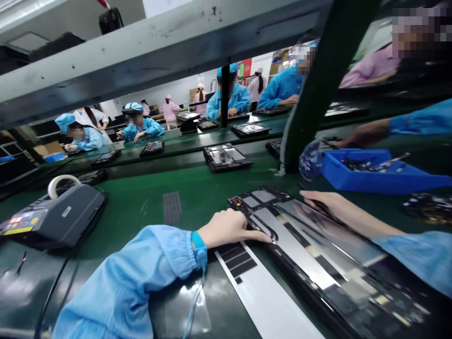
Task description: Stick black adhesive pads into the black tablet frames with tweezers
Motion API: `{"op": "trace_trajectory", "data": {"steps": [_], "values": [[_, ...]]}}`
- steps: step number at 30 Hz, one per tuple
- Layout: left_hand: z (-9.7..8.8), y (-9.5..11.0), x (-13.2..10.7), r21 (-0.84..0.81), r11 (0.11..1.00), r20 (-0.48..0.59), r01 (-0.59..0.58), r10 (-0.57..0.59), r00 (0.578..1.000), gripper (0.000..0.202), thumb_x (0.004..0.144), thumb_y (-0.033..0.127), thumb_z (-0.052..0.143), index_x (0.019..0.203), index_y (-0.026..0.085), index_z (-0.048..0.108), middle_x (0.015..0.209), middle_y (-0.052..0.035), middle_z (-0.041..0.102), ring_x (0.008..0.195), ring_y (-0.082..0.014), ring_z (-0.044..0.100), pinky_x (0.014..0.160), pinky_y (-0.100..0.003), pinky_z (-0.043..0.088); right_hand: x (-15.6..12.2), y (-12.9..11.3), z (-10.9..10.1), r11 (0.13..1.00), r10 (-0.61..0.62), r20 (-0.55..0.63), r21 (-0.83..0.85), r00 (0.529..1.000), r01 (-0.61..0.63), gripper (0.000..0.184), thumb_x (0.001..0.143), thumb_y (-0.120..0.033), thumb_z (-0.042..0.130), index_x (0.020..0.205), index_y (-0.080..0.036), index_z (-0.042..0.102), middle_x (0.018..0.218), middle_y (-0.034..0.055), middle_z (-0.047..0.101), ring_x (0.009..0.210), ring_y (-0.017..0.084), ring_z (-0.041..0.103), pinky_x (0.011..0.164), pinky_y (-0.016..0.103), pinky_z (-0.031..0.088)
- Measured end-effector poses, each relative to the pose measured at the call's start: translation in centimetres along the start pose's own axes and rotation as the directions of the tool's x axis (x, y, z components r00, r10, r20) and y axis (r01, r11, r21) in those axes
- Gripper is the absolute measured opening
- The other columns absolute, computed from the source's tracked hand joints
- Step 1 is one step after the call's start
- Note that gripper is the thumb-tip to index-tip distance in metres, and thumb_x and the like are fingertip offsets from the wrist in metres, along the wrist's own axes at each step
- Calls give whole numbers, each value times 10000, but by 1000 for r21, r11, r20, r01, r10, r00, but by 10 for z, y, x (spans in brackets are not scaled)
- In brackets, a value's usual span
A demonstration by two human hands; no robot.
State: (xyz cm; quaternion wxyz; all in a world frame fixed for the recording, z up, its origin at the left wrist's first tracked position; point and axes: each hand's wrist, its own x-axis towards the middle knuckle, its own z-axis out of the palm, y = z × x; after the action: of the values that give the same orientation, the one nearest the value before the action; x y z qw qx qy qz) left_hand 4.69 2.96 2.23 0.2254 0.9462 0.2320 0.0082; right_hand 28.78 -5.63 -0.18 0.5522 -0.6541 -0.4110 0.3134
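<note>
Hiding parts of the tablet frame [328, 249], hands [226, 229] [319, 202] rest on it

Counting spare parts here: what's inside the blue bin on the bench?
The blue plastic bin holds a heap of small dark parts with a thin pale strip across them; its near wall hides anything lower down, and the parts are too blurred to identify.

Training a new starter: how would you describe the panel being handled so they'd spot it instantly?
On the green workbench, look nearest the camera for a black-framed panel with a silver inner surface. The person's left hand touches its left side, right hand its far side; no other panel sits under both hands.
</note>
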Motion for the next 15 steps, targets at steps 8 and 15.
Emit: {"op": "trace_trajectory", "data": {"steps": [8,15], "values": [[4,-14,5,-123,990,-84,-63,53,995,605,662,683,576,413,147,446,396,44,367,426,-66,320,441,-229,211,-17,-12,10,943,139,47,297,989,-147,343,756,-283,625,480,-178,451,457,9,495,437,63,502,476,218,370],[-14,-20,8,-328,940,227,96,-20,974,608,768,684,418,583,127,579,469,3,527,361,-72,395,418,-221,313,-7,-9,14,954,206,-19,226,978,-196,430,656,-399,688,449,-175,385,410,-20,442,400,76,441,433,222,335]]}}
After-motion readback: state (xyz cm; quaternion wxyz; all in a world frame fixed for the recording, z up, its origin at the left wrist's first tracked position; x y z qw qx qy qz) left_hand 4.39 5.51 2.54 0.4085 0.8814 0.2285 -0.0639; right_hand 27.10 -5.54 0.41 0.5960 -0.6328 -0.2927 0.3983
